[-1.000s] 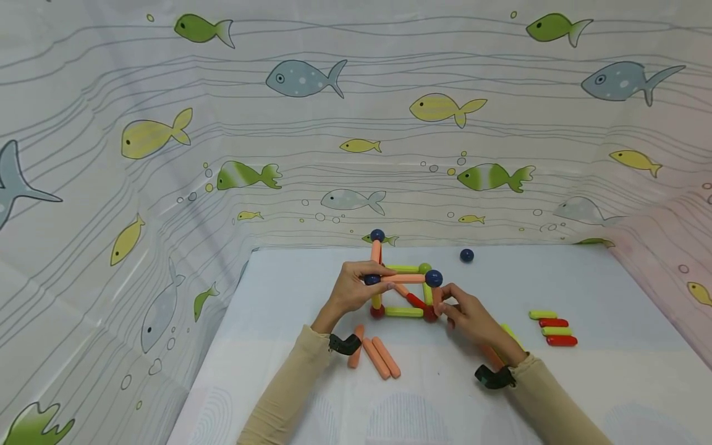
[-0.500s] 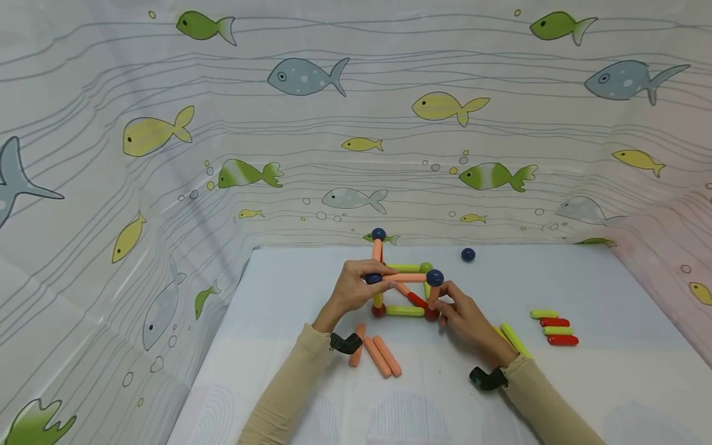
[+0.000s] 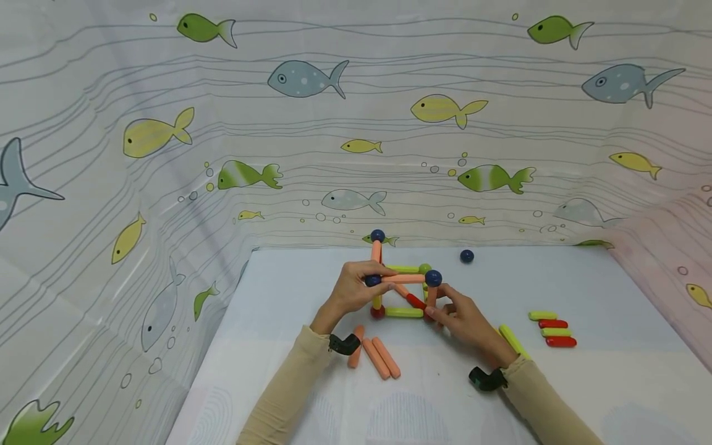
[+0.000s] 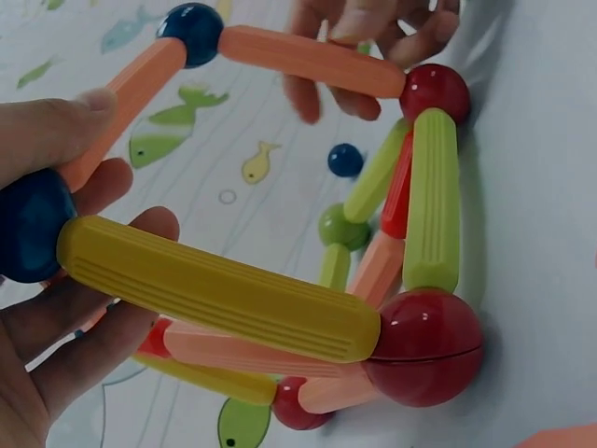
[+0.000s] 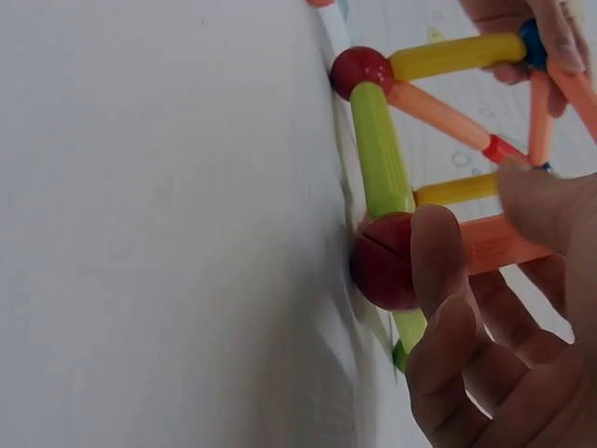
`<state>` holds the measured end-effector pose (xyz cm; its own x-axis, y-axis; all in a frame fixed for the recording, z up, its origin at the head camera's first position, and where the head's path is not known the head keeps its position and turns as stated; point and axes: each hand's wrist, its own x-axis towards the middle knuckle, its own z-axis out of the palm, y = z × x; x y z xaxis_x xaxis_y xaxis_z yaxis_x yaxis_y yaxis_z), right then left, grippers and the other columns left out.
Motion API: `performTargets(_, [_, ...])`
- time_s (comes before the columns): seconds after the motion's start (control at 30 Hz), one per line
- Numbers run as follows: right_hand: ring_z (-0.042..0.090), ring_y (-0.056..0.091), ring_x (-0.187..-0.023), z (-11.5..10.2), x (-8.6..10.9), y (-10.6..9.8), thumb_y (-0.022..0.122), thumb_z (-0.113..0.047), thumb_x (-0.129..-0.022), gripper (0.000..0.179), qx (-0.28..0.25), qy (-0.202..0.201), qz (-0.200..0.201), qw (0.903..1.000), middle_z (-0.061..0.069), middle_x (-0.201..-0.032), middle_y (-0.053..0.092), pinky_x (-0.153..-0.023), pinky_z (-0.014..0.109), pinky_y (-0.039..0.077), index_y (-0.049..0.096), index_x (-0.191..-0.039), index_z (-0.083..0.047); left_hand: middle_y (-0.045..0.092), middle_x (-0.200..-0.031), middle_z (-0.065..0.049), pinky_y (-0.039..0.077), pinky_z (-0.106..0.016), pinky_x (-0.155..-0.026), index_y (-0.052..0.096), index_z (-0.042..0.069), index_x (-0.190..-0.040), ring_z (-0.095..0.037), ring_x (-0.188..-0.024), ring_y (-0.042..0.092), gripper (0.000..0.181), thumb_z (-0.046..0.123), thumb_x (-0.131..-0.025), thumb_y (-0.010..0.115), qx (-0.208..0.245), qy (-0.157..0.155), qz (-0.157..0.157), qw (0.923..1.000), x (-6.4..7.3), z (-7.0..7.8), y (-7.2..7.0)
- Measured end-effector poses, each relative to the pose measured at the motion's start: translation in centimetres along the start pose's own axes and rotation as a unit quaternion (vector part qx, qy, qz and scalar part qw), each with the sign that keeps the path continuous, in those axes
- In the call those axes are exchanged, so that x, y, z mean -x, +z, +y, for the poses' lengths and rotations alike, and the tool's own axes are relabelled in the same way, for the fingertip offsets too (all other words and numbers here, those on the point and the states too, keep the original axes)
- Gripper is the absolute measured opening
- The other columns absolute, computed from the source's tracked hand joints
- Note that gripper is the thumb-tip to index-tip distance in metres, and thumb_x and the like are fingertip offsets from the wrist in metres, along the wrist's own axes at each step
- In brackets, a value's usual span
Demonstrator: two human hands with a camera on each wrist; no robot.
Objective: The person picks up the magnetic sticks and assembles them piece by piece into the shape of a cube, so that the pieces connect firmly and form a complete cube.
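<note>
A frame of magnetic building sticks and balls stands on the table. My left hand [image 3: 356, 285] grips its upper front-left corner, thumb and fingers around a blue ball [image 4: 33, 224] and the end of the orange top stick [image 3: 406, 279]. A yellow upright stick [image 4: 224, 289] runs from that ball down to a red ball [image 4: 424, 347]. At the front-right corner my right hand [image 3: 458, 315] holds the orange upright stick [image 5: 499, 243] low down, a fingertip against the red ball [image 5: 382, 261] at its foot. Another blue ball [image 3: 433, 278] tops this upright.
Several loose orange sticks [image 3: 381, 358] lie in front of the frame. Short green and red sticks [image 3: 556, 332] are lined up at the right. A lone blue ball [image 3: 466, 256] sits at the back; a long green stick [image 3: 513, 340] lies by the right wrist.
My right hand has shifted slightly left and lower along the orange upright, whose lower end now meets the red ball. The left hand keeps its hold in place.
</note>
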<state>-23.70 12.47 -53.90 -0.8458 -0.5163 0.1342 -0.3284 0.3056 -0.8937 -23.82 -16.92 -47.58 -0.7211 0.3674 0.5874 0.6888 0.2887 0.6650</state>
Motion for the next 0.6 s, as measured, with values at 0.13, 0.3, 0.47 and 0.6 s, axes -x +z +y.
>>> performTargets(0.13, [0.022,0.070,-0.073,-0.1,-0.2,0.2,0.074,-0.012,-0.101,0.027,0.027,-0.027,0.007,0.9993,0.017,-0.122,0.067,-0.066,0.026,0.058,0.064,-0.124,-0.005,0.081,-0.108,-0.011,0.060,-0.025,-0.076,0.081,0.004,-0.114,-0.017,-0.087,0.075,0.031,-0.002,-0.084,0.087,-0.020,0.012,-0.009,0.9997,0.1,-0.1,-0.3])
performTargets(0.3, [0.022,0.070,-0.074,-0.2,-0.2,0.2,0.075,-0.008,-0.099,0.022,0.037,-0.021,0.011,0.9990,0.012,-0.117,0.067,-0.068,0.026,0.059,0.065,-0.119,-0.012,0.072,-0.137,-0.014,0.064,-0.033,-0.073,0.078,0.006,-0.123,-0.021,-0.102,0.077,0.037,0.011,-0.087,0.087,-0.054,0.015,-0.017,0.9983,0.6,-0.4,-1.1])
performTargets(0.47, [0.019,0.070,-0.074,0.1,-0.2,0.1,0.077,-0.007,-0.096,0.029,0.038,-0.018,0.008,0.9991,0.011,-0.116,0.067,-0.068,0.026,0.059,0.065,-0.121,-0.013,0.056,-0.153,-0.018,0.064,-0.035,-0.066,0.076,0.014,-0.128,-0.023,-0.096,0.076,0.044,0.017,-0.086,0.088,-0.104,-0.021,-0.017,0.9943,1.2,0.3,-2.4])
performTargets(0.6, [0.016,0.069,-0.076,0.5,-0.3,0.1,0.079,-0.007,-0.095,0.031,0.037,-0.024,0.006,0.9990,0.011,-0.118,0.067,-0.070,0.025,0.058,0.064,-0.122,-0.013,0.053,-0.143,-0.016,0.064,-0.034,-0.071,0.075,0.019,-0.131,-0.019,-0.087,0.074,0.046,0.023,-0.087,0.088,-0.148,-0.058,-0.032,0.9868,1.5,1.2,-3.2])
